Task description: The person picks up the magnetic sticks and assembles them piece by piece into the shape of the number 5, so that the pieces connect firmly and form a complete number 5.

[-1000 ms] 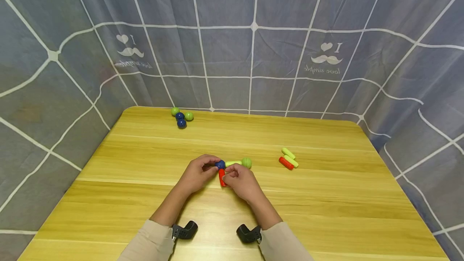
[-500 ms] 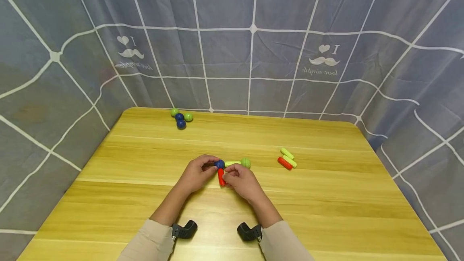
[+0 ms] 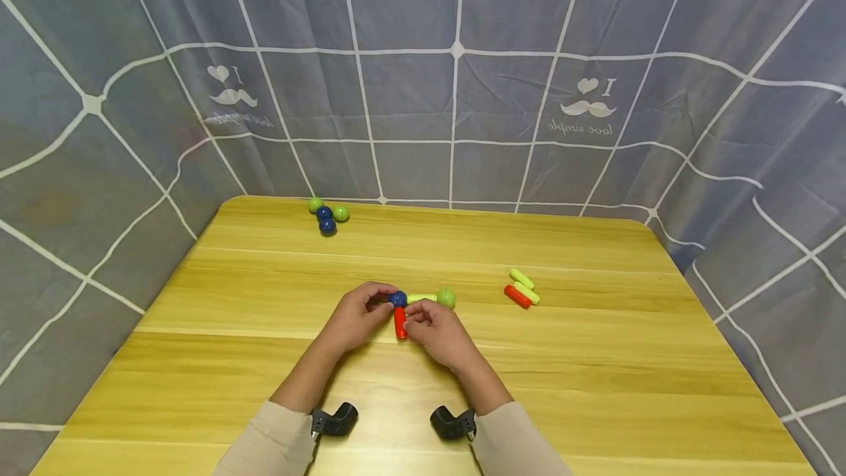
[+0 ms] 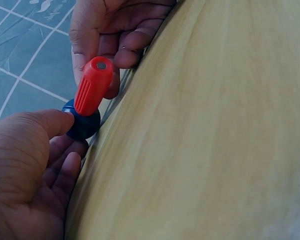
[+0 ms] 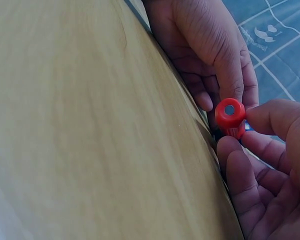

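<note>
A blue ball is pinched between the thumb and fingers of my left hand. From it a red magnetic rod points toward me, a metal disc showing in its end in both wrist views. My right hand holds this rod, thumb against its side and fingers curled around. Also joined to the ball is a yellow-green rod running right, partly behind my right fingers. A green ball sits at that rod's far end.
At the table's back left lie loose blue balls and green balls. Spare yellow-green rods and a red rod lie to the right. A grey curtain surrounds the far sides.
The hands and joined pieces keep nearly the same pose. Everything shifts slightly left in the head view, and the loose pieces stay where they lie on the table.
</note>
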A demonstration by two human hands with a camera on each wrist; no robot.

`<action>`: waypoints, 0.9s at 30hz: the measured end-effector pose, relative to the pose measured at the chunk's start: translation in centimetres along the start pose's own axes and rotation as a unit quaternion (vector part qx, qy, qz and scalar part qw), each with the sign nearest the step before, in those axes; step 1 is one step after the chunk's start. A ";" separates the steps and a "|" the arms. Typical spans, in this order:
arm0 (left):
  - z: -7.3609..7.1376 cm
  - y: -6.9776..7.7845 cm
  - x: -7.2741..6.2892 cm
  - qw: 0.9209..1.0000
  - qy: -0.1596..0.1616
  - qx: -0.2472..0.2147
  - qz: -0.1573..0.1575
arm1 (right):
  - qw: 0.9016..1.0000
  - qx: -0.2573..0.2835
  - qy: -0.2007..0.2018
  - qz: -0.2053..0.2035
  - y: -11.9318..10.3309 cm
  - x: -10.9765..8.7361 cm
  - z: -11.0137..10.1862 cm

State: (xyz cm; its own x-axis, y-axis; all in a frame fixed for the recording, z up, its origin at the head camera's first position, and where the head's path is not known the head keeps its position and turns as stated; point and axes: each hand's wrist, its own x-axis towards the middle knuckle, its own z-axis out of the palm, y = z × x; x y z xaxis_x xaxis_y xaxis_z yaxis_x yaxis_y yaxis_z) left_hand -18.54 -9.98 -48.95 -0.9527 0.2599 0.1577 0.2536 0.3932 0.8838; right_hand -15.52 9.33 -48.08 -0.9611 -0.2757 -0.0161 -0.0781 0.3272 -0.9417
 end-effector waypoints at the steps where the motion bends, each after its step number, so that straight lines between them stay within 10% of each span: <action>1: 0.0 0.0 0.0 1.000 0.000 0.000 -0.001 | 1.000 -0.004 0.001 0.000 -0.1 0.0 0.0; 27: 0.1 0.1 -0.1 1.000 0.000 -0.002 -0.008 | 1.000 -0.007 -0.002 -0.004 -0.1 0.0 0.1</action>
State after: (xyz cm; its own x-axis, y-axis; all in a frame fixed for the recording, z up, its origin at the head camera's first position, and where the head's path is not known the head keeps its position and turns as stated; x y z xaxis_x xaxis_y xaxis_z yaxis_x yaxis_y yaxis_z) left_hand -18.41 -9.91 -48.88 -0.9566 0.2538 0.1435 0.2376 0.3933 0.8882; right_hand -15.46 9.20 -48.08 -0.9595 -0.2814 -0.0107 -0.0884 0.3370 -0.9373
